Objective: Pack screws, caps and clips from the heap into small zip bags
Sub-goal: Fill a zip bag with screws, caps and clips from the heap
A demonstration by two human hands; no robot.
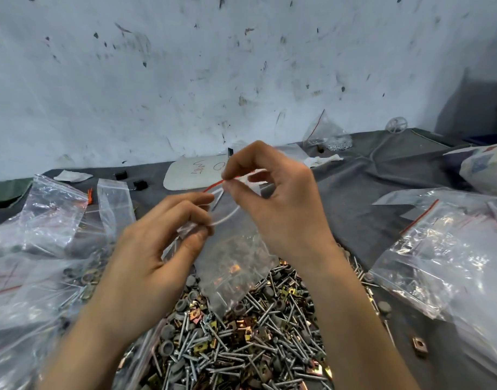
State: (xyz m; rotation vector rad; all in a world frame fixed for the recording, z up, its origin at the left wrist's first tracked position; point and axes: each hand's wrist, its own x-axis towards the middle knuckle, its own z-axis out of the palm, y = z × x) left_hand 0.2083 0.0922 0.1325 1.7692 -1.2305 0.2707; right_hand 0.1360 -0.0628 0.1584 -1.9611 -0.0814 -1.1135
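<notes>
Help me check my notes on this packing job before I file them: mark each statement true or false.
1. The left hand and the right hand both pinch the mouth of the small clear zip bag with a red strip. True.
2. That bag is empty. False: a brass clip shows through it.
3. The heap of silver screws, grey round caps and brass clips lies below the bag. True.
4. The heap lies on a red cloth. False: on the grey cloth.
5. The white oval board with red writing lies on the heap. False: it lies beyond the hands, near the smudged white wall.
</notes>
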